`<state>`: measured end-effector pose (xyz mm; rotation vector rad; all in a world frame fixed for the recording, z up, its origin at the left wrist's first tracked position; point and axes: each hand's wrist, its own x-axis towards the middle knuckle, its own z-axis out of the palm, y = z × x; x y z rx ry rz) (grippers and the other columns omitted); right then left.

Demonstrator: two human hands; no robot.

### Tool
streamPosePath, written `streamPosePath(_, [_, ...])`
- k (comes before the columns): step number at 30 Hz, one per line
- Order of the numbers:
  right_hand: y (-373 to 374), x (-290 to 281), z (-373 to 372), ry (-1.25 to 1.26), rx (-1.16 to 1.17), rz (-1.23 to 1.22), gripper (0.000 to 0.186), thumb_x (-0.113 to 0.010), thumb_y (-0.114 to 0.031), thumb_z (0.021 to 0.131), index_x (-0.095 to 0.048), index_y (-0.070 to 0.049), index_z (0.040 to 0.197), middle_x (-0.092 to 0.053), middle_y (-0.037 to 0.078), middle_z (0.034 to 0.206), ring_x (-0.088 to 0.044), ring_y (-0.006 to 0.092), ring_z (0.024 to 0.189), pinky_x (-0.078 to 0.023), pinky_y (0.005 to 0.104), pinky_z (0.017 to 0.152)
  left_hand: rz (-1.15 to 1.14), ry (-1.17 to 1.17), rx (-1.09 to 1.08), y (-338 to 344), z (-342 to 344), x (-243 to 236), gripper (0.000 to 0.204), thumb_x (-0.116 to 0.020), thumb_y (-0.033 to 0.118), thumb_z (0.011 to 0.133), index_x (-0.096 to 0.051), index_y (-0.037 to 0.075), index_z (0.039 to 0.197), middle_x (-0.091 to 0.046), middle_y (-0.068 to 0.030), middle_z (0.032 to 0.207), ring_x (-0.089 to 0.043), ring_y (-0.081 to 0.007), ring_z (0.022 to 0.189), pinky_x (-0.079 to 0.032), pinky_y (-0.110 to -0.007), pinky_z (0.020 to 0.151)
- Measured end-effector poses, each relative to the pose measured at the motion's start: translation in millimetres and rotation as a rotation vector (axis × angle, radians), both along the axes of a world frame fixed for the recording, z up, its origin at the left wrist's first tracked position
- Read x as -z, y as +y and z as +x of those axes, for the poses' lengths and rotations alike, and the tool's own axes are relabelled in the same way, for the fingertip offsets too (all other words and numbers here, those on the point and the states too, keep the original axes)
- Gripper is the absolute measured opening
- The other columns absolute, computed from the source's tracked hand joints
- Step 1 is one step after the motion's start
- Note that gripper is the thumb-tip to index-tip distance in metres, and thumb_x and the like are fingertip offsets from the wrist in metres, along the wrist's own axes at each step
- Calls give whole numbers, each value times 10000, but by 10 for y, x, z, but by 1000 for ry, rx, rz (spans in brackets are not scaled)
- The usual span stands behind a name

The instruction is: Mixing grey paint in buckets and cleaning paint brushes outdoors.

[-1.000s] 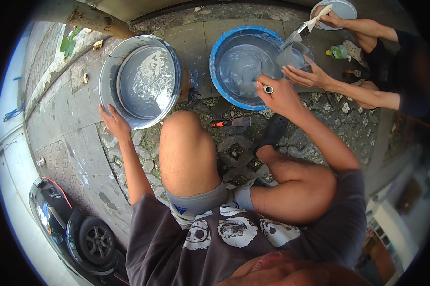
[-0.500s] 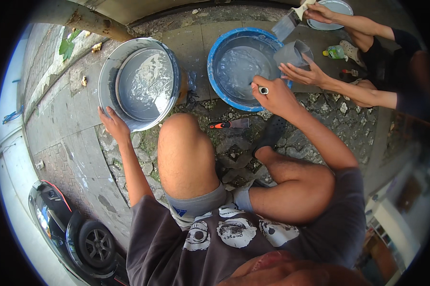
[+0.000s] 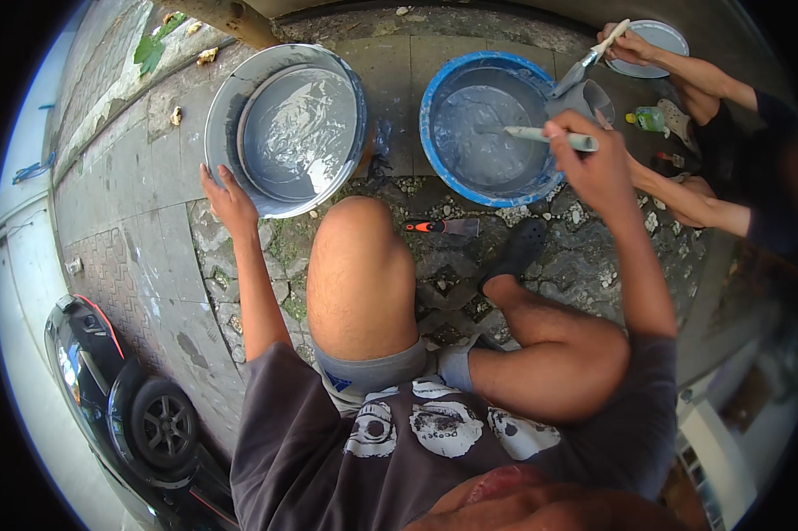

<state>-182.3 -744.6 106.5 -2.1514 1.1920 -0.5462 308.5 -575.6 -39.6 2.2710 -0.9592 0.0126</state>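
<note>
The right hand (image 3: 596,168) is wrapped around a pale tube (image 3: 533,134) over the right side of the blue tub (image 3: 428,133). The tube's low end points down into the gray goo (image 3: 478,99) in the tub. It looks stiff and light, but goo could make it slippery, so the top end seems best to hold. Left of the tub, the left hand (image 3: 232,202), fingers a bit apart, touches a big pail (image 3: 223,124). The pail looks heavy; its rim seems good to grab.
</note>
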Motion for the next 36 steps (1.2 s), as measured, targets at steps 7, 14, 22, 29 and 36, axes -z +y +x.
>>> streamPosePath(7, [74, -811, -343, -239, 221, 93, 314, -543, -262, 1038, -660, -20, 876, -539, -35, 603, -444, 8, 463, -294, 194, 426, -8, -9, -7, -24, -8, 0, 688, -380, 504, 1059, -367, -37, 1483, -446, -273, 1482, -440, -432, 1366, -318, -480, 1129])
streamPosePath(14, [93, -1149, -927, -565, 355, -24, 360, -460, -255, 1036, -575, 63, 913, -512, 66, 595, -418, 87, 410, -287, 217, 389, -16, -46, 18, 36, 65, 128, 684, -412, 494, 1049, -370, -35, 1481, -446, -251, 1489, -442, -413, 1366, -309, -501, 1123])
streamPosePath(22, [-36, -1306, -1317, -699, 412, 5, 334, -436, -250, 1020, -558, 51, 945, -450, 66, 533, -359, 98, 384, -298, 232, 394, 8, -72, 44, -141, -43, 223, 680, -442, 490, 1041, -385, -31, 1475, -439, -242, 1493, -454, -399, 1355, -315, -524, 1109])
streamPosePath(29, [-46, -1234, -615, -581, 313, -131, 335, -505, -237, 1012, -655, 23, 863, -657, 97, 761, -435, 73, 385, -287, 214, 353, 1, -86, 12, 104, 289, 349, 633, -466, 455, 1039, -416, 5, 1480, -454, -223, 1502, -436, -395, 1375, -333, -466, 1131])
streamPosePath(36, [-91, -1221, -1097, -683, 349, -54, 375, -445, -283, 1008, -575, 54, 908, -508, 58, 635, -361, 76, 377, -274, 220, 390, 2, -119, 45, -30, 88, 309, 653, -490, 410, 1037, -364, -51, 1483, -428, -261, 1503, -424, -400, 1384, -331, -477, 1114])
